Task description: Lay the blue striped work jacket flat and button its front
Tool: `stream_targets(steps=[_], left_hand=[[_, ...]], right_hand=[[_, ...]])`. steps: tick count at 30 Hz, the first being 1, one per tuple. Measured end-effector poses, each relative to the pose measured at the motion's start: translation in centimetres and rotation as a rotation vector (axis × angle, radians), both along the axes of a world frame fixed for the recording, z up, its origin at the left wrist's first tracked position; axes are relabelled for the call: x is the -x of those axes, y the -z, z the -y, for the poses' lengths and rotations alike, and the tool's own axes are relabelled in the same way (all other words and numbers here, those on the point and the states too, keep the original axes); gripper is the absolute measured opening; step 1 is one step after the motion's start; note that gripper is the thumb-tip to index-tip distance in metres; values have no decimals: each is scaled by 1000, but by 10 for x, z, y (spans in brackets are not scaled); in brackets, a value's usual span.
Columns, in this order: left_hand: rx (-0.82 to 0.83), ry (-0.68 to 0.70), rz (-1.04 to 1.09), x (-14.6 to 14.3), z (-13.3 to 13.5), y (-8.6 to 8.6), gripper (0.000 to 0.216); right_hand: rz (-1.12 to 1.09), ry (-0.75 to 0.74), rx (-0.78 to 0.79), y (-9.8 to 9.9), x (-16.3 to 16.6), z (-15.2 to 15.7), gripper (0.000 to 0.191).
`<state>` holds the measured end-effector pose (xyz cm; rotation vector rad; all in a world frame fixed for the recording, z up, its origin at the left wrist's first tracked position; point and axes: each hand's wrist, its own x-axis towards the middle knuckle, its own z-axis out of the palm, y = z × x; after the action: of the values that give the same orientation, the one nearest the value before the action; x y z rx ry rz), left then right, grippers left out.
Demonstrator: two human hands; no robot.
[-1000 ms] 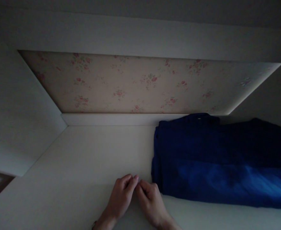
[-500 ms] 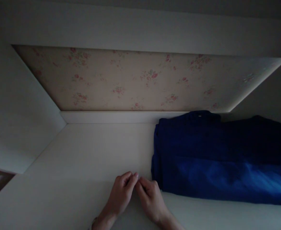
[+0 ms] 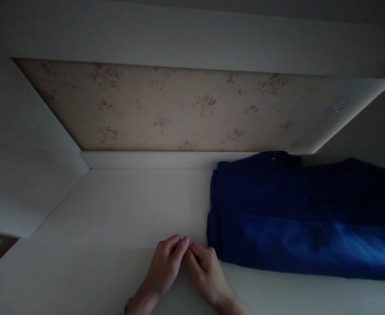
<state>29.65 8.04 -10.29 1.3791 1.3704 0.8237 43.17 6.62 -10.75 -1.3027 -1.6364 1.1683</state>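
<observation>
My left hand (image 3: 164, 267) and my right hand (image 3: 205, 271) rest side by side on the white shelf board (image 3: 120, 218), near its front edge. Both have their fingers curled and the fingertips of the two hands meet in a pinch; whatever is between them is too small or hidden to make out. Just right of my right hand lies a folded dark blue garment (image 3: 297, 218), its left edge a finger's width from my knuckles.
The shelf sits in a dim white cupboard with a floral-patterned back panel (image 3: 192, 109), a white side wall (image 3: 21, 166) on the left and a white strip (image 3: 146, 159) along the back. The blue garment fills the right half.
The hands have stayed pinched together in the same spot. The view has shifted very slightly; nothing else has moved.
</observation>
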Motion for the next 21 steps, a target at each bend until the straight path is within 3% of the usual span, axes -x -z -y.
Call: stream_targets(steps=[21], left_hand=[[8,6,12,0,0,-1,48]], right_hand=[[8,-20,6,1,0,1,43]])
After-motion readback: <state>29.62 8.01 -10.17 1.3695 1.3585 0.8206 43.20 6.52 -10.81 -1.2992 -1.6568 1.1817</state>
